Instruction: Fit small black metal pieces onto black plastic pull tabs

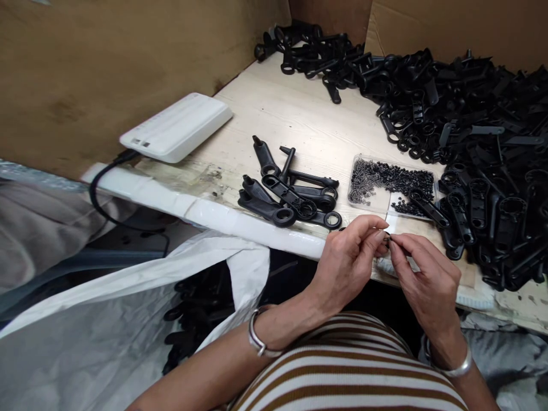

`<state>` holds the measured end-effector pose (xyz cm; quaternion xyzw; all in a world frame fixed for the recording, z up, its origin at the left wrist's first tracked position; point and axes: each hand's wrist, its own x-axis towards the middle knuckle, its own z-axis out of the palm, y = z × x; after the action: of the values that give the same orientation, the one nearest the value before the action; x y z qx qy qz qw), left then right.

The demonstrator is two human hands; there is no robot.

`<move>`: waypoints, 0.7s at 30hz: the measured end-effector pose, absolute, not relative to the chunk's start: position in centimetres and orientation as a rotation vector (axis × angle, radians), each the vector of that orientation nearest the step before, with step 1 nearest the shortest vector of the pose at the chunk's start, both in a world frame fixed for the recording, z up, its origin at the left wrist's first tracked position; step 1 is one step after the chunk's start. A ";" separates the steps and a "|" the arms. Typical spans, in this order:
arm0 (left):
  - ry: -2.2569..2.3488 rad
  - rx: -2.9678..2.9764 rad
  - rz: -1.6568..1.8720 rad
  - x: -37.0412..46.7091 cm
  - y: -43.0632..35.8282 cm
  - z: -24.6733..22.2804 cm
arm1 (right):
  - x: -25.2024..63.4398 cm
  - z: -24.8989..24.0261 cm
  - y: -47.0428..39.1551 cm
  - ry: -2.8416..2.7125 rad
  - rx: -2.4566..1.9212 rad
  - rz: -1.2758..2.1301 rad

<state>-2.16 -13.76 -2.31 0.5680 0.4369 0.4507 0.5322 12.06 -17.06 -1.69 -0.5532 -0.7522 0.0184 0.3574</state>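
My left hand (349, 260) and my right hand (423, 271) meet at the table's front edge, fingertips pinched around a small dark part (387, 238) that is mostly hidden. Just beyond them a clear plastic box (351, 197) holds small black pieces (406, 178) and tiny metal springs (363, 174). One black lever (429, 208) lies across the box's right rim. To the left of the box is a small group of black plastic levers (291, 197), some with round ring ends.
A large pile of black levers (462, 103) covers the back and right of the table (274, 108). A white device (177, 125) with a black cable (96, 200) sits at left. Below the edge, a white sack (107, 342) holds more black parts (201, 311). Cardboard stands behind.
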 end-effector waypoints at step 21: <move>0.963 1.575 0.954 -2.8 -13.6 -2.1 | 12.6 -1.9 -17.0 -1.844 -1.467 0.158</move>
<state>-2.83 -13.60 -2.10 0.6532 0.3995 0.3957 0.5071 12.57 -16.98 -1.87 -0.5745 -0.7222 0.0619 0.3802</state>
